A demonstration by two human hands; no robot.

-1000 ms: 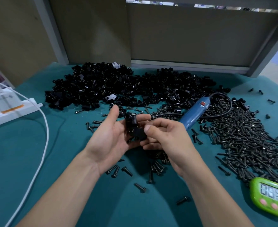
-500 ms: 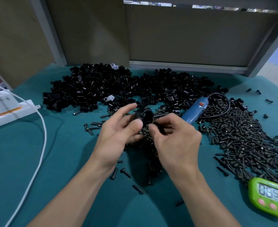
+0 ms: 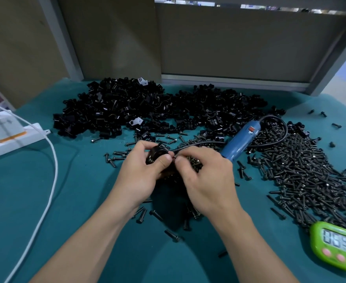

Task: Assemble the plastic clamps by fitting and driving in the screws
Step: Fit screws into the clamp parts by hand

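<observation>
My left hand (image 3: 142, 172) grips a black plastic clamp (image 3: 155, 155) above the middle of the teal table, thumb and fingers curled round it. Right beside it my right hand (image 3: 205, 178) has its curled fingertips at the clamp's right side, pinching something small and dark that looks like a screw; most of it is hidden. A large heap of black clamps (image 3: 158, 111) lies at the back. Black screws (image 3: 302, 176) are spread in a broad pile on the right, with loose ones under my hands. The blue electric screwdriver (image 3: 239, 141) lies between the two piles.
A green digital timer (image 3: 338, 247) sits at the front right edge. A white power strip (image 3: 11, 139) with a plugged charger lies at the left, its white cable (image 3: 49, 186) curving toward me. Grey partition panels close off the back of the table.
Both hands turned from palms-up to backs-up and moved slightly away from me. The left hand's grip closed round the clamp and the right fingertips came up against it.
</observation>
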